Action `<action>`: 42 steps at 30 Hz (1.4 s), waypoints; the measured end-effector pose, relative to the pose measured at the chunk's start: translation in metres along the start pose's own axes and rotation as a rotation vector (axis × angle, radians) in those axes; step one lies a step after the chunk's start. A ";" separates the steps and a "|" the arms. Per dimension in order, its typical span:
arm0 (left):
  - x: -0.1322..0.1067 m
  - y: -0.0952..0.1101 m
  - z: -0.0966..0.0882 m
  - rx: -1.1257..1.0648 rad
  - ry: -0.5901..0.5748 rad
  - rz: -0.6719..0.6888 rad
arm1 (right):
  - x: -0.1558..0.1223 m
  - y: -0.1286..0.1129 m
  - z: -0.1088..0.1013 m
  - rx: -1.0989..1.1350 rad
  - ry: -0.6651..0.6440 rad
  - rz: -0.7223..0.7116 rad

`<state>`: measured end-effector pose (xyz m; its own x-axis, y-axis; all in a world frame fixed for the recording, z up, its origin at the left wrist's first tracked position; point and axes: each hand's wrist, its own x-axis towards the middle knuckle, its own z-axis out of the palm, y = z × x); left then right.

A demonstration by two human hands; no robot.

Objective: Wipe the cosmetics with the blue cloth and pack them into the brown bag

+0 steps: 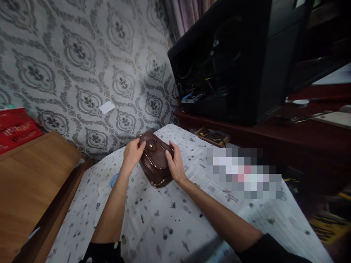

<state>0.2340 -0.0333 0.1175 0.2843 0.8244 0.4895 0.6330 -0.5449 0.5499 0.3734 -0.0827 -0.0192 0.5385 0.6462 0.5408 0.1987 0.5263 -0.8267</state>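
Observation:
A brown leather handbag [159, 150] with gold-coloured zips and a round clasp lies on the patterned white sheet [153, 223]. My left hand [133, 154] holds its left edge, the thumb resting on the upper face near the clasp. At the right edge, my right hand [177, 164] grips the bag with the thumb on its front and the fingers along the far side. Part of the bag's right side is hidden behind that hand. A blue object [113, 180] sits on the sheet beside my left forearm; its kind is unclear.
A wooden board [38, 171] and a red package [18, 128] stand at the left. Behind is a patterned wall with a white card [106, 107]. On the right, a black cabinet [219, 73] rests on a dark red surface, above an open drawer [212, 137]. A pixelated patch covers part of the sheet.

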 end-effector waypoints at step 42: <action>-0.010 0.008 0.031 0.284 -0.272 0.151 | 0.000 -0.001 -0.008 0.097 -0.034 0.247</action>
<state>0.2585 -0.0411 0.0963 0.5450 0.7695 0.3329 0.7321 -0.6303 0.2584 0.3794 -0.0876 -0.0199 0.5328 0.7788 0.3310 -0.0153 0.4000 -0.9164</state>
